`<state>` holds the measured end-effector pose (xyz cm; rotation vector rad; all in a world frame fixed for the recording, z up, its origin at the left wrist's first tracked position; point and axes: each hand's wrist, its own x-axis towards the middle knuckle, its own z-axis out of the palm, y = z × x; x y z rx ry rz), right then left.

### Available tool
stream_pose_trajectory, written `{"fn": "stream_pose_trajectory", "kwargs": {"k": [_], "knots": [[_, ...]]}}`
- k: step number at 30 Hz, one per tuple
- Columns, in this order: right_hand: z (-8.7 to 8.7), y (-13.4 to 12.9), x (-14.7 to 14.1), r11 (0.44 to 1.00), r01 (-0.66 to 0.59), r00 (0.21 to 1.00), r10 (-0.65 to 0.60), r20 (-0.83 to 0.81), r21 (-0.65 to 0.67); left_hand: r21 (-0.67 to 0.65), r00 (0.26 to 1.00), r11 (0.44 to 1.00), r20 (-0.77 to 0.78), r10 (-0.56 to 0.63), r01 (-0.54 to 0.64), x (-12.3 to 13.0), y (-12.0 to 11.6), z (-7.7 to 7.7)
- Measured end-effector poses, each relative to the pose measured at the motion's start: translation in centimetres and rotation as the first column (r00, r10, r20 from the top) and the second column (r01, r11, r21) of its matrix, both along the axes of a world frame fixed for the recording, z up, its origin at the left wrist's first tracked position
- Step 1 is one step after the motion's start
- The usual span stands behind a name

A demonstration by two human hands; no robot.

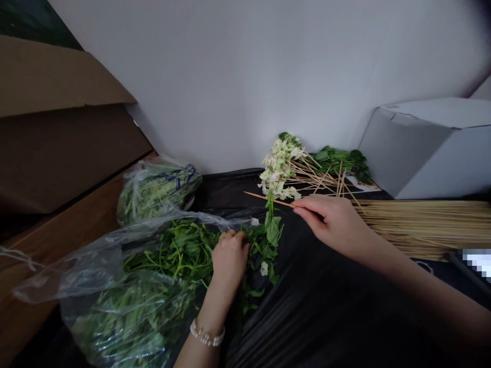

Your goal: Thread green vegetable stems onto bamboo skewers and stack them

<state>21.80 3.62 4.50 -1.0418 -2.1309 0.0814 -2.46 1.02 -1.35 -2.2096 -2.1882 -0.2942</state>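
Pinched between the thumb and fingers of my right hand [326, 220] is a thin wooden skewer [257, 196], its point toward the left. A sprig of leafy greens [273, 230] hangs from the skewer. My left hand [230, 253] is down in the loose leafy greens [187, 245] at the mouth of a clear plastic bag [130, 312]. Its fingers are curled into the leaves, and what they grip is partly hidden. Beyond the right hand lie several skewers threaded with pale cabbage pieces [280, 163].
More greens [341, 161] lie behind the cabbage skewers. A bundle of bare skewers [429, 222] is at the right, before a white box [433, 148]. Another bagged bunch of greens [153, 191] sits left, near a cardboard box [57, 148]. Black plastic sheeting [314, 306] covers the surface.
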Motion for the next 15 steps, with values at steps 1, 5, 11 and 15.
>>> {"fn": "stream_pose_trajectory", "kwargs": {"k": [1, 5, 11, 15], "knots": [[0.0, 0.0, 0.0, 1.000, 0.002, 1.000, -0.002, 0.005, -0.003, -0.005, 1.000, 1.000, -0.009, 0.005, -0.005, 0.0, -0.1, 0.0], [0.0, -0.1, -0.1, 1.000, 0.004, 1.000, -0.004, 0.019, -0.021, -0.064, 0.996, 0.996, 0.073, -0.052, 0.056, -0.2, -0.1, 0.0], [0.0, -0.2, -0.1, 1.000, 0.007, 1.000, -0.007, 0.017, -0.025, 0.295, 0.844, 0.945, 0.465, -0.269, 0.138, 0.0, 0.3, 0.8], [0.0, -0.2, -0.1, 1.000, 0.007, 1.000, -0.007, 0.018, -0.021, 0.527, 0.661, 0.846, 0.605, -0.444, 0.085, 0.3, -0.2, 2.1]]}}
